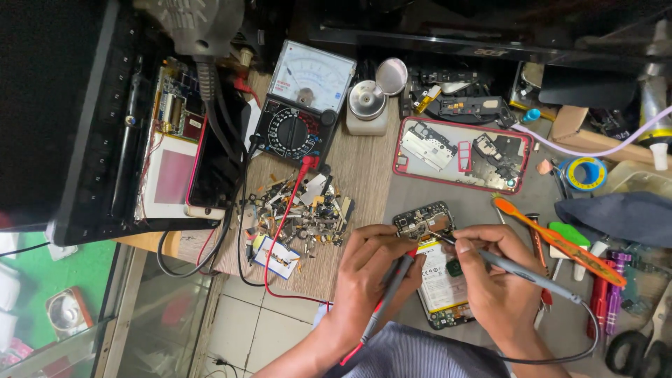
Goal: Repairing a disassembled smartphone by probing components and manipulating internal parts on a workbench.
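My left hand fingers pinch red probe; right hand fingers grip black probe, tips on opened phone near table front edge. Multimeter toward back edge.

From my remote seat, I see an analog multimeter at about eleven o'clock from the frame's centre; its dial face is a pale, slanted rectangle with curved scales, above a black body with a round selector. At nine o'clock a phone lies with its dark, blank screen up, red-edged. Just left of it sits a white panel with a pink rectangle. At seven o'clock, a small white label with a blue border lies beside the scrap pile.
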